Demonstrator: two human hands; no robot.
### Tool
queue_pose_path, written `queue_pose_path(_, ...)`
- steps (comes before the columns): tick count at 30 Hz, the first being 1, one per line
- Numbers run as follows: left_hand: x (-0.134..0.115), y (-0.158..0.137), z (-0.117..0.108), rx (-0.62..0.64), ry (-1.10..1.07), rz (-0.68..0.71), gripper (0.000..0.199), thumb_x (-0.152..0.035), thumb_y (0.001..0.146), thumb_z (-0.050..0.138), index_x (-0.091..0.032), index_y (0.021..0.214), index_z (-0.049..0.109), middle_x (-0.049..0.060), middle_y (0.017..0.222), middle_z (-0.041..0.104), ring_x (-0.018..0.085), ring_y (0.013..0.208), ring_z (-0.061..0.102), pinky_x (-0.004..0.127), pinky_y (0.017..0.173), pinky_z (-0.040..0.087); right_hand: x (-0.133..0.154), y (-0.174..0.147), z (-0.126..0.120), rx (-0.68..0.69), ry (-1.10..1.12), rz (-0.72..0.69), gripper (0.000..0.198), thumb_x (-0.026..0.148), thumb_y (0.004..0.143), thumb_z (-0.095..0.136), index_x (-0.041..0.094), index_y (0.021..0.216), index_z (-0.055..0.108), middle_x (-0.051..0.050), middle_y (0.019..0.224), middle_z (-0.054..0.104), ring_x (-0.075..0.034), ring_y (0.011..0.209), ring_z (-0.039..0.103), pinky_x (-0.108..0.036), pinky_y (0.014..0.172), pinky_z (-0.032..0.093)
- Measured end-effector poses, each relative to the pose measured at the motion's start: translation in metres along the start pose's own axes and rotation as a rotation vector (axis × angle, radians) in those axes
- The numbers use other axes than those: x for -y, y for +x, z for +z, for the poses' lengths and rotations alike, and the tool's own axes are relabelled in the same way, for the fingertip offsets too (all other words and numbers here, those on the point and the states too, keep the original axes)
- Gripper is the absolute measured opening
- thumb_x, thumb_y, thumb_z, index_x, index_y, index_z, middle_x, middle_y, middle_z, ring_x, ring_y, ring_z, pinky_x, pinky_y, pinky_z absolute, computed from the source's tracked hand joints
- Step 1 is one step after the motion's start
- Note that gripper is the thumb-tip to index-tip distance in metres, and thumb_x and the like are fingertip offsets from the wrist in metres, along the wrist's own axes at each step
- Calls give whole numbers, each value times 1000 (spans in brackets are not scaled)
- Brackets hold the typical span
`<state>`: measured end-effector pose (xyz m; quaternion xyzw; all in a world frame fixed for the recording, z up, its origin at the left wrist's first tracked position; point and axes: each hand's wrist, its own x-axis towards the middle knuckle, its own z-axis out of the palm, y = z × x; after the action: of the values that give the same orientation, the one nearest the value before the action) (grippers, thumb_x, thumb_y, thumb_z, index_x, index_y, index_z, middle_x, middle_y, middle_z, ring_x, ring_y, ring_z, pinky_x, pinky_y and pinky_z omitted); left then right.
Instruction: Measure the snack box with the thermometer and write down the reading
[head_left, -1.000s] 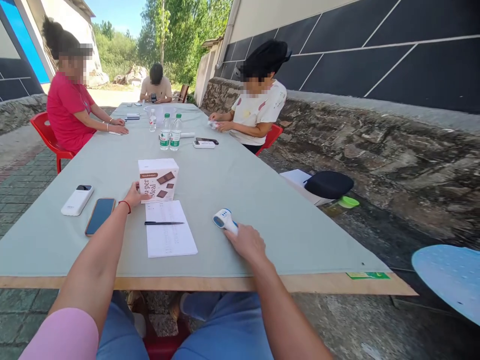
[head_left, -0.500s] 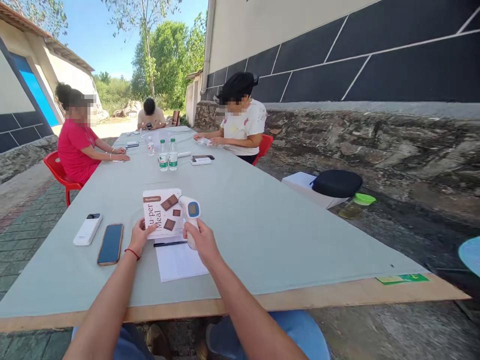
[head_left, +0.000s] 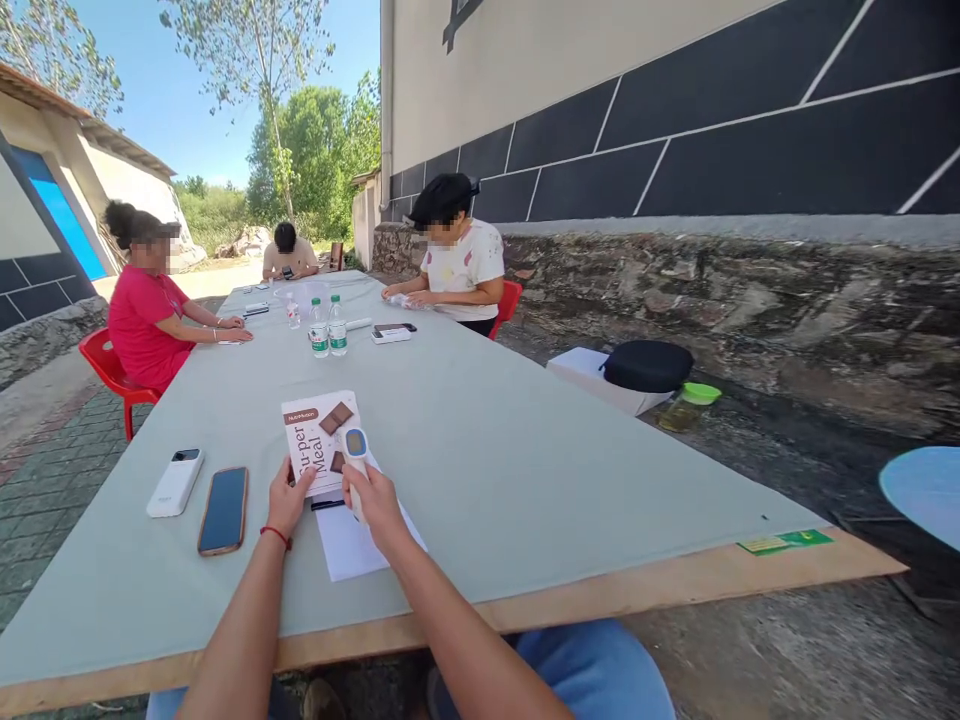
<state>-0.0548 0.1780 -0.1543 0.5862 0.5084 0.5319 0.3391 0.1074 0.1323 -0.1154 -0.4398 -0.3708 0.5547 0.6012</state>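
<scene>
Gripping the lower left edge of the white box (head_left: pixel 319 440), the left hand (head_left: pixel 289 500) keeps it tilted upright on the table (head_left: pixel 525 480), printed face toward the camera. Right hand (head_left: pixel 375 500) is closed around the handle of the infrared thermometer (head_left: pixel 355 450), whose head sits directly in front of the box face, at 3 o'clock from the box centre. Sheet of paper (head_left: pixel 360 540) lies flat under both hands, with a black pen (head_left: pixel 328 504) across its upper edge. Dark phone (head_left: pixel 223 508) and white power bank (head_left: pixel 174 482) lie side by side at 9 o'clock from the left hand. Two water bottles (head_left: pixel 328 328) stand at 12 o'clock, well apart. Three seated people occupy the far end.
</scene>
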Motion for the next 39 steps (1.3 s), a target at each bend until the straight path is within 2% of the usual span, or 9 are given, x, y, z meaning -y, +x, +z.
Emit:
queue_pose_path(4, -1, -1, 0, 29, -32, 1, 56, -53, 75, 70, -18, 117, 61, 11, 116, 69, 27, 106, 63, 38, 93, 49, 10, 3, -1, 25, -58, -55, 33, 50, 70, 62, 22, 60, 49, 6, 46, 47, -11, 45, 40, -24, 46, 32)
queue_pose_path(8, -3, -3, 0, 38, -40, 5, 58, -55, 75, 70, -18, 119, 60, 11, 117, 69, 28, 108, 63, 39, 93, 49, 17, 3, -2, 34, -98, -51, 31, 48, 69, 63, 22, 59, 49, 6, 47, 48, -11, 46, 41, -25, 47, 32)
queue_pose_path(21, 3, -5, 0, 76, -30, 46, 55, -54, 79, 67, -17, 119, 60, 11, 118, 68, 26, 106, 62, 38, 93, 48, 19, 0, -5, 11, -137, 4, 23, 40, 68, 61, 22, 60, 48, 7, 46, 45, -11, 47, 37, -24, 48, 29)
queue_pose_path(39, -3, -8, 3, 49, -25, 7, 55, -52, 75, 72, -19, 117, 62, 9, 115, 69, 26, 104, 62, 37, 92, 47, 17, -1, -8, -4, -190, 7, 26, 44, 71, 60, 22, 60, 50, 6, 47, 46, -11, 49, 38, -24, 48, 31)
